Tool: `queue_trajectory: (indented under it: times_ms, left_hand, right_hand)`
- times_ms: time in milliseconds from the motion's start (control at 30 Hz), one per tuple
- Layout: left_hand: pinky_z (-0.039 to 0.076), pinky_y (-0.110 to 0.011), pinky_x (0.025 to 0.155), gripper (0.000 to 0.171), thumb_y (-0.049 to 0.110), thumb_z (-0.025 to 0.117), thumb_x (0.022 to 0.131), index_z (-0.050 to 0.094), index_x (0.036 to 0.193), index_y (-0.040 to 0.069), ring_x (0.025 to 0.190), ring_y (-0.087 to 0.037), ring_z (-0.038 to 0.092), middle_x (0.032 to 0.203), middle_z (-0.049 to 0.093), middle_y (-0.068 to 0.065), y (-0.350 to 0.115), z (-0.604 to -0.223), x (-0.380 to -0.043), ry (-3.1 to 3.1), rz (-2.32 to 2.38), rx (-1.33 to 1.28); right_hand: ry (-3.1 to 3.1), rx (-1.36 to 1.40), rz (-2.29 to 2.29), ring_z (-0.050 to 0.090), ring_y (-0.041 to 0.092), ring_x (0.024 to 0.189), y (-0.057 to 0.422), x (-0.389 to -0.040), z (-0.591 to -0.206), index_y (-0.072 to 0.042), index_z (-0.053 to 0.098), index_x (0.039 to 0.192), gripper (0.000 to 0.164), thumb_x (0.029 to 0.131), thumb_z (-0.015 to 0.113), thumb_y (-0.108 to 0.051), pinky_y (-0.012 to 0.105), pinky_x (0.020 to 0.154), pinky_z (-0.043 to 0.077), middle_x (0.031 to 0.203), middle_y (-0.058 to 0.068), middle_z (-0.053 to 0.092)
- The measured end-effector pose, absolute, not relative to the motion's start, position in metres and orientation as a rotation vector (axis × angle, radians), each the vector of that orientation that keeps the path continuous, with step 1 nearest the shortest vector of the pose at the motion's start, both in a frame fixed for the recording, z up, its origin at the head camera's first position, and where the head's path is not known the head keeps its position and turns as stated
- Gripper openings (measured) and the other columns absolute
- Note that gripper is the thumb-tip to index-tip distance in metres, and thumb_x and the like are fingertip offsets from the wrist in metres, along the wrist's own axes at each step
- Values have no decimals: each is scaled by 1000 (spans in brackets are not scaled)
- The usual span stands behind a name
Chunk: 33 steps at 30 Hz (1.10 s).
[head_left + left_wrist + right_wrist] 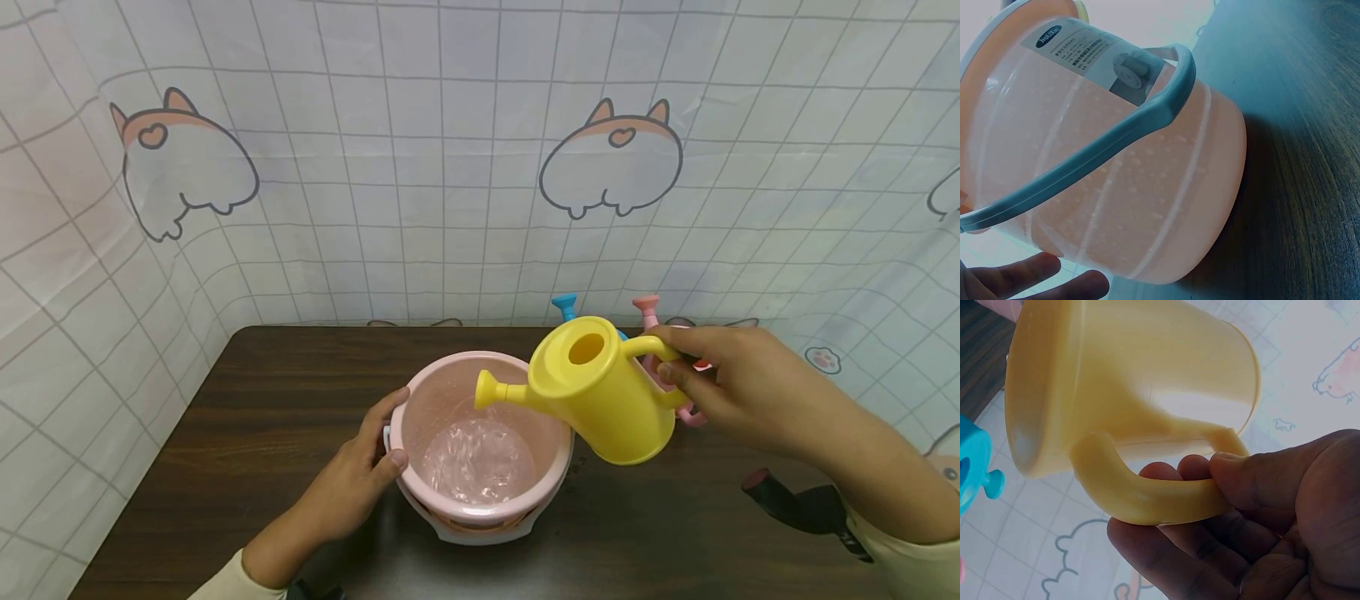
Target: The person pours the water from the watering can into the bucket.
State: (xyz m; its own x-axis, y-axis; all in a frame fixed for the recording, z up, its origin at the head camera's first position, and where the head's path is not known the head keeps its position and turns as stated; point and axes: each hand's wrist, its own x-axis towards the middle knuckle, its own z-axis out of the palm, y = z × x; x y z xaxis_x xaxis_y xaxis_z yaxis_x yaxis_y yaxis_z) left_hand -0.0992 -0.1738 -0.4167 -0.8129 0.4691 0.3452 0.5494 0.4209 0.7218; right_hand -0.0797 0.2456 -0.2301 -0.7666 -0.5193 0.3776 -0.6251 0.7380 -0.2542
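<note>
A pink bucket (480, 510) stands on the dark table, with clear, rippled liquid (480, 458) at its bottom. My left hand (347, 483) holds the left side of its rim, thumb and a finger on the edge; two fingers (1079, 287) stretch beside the wall in the left wrist view. In my right hand (738, 383) is a yellow watering can (600, 392), held by its handle (1147, 500) between thumb and fingers. It is tilted left, with its spout head (487, 389) over the bucket's opening. I cannot make out a stream from it.
Behind the yellow can stand a blue watering can (565, 305) and a pink one (647, 308), both mostly hidden. The bucket's grey carrying handle (1085, 156) hangs down its side. A grid-patterned curtain (480, 167) rises behind the wooden table (300, 375).
</note>
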Motion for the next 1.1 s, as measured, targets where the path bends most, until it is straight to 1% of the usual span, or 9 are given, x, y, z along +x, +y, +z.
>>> queue_trajectory:
  times_ms: [100, 333, 533, 767, 1100]
  left_hand:
    - [52, -44, 88, 62, 36, 48, 109, 18, 162, 28, 104, -17, 67, 121, 68, -7, -174, -417, -99, -2570, -1360, -923]
    - [52, -44, 87, 62, 37, 48, 109, 18, 162, 28, 105, -16, 66, 118, 69, -5, -174, -419, -99, -2576, -1319, -908]
    - [52, -45, 89, 62, 36, 49, 108, 18, 162, 29, 108, -16, 65, 122, 68, -6, -174, -419, -99, -2574, -1312, -907]
    - [52, -45, 88, 62, 38, 48, 109, 19, 162, 28, 106, -16, 66, 121, 69, -5, -174, -418, -99, -2566, -1304, -915]
    - [52, -44, 89, 63, 36, 50, 108, 18, 162, 28, 106, -13, 65, 119, 69, -5, -174, -419, -99, -2570, -1311, -906]
  right_hand:
    - [-2666, 894, 551, 58, 2, 69, 245, -80, -230, -19, 72, 112, 27, 92, 73, 0, 23, 55, 52, 85, -12, 62]
    - [-2653, 900, 501, 56, 4, 69, 245, -81, -230, -19, 72, 109, 26, 91, 74, 0, 24, 54, 48, 84, -12, 62]
    - [-2666, 889, 516, 56, 4, 68, 246, -80, -230, -18, 73, 111, 25, 93, 73, -1, 24, 53, 48, 85, -11, 63]
    - [-2668, 884, 526, 55, 5, 68, 245, -80, -230, -17, 73, 110, 25, 92, 73, 0, 23, 52, 48, 85, -11, 62]
    - [-2658, 899, 530, 55, 4, 67, 246, -80, -230, -17, 73, 110, 26, 92, 73, 1, 23, 52, 48, 86, -10, 64]
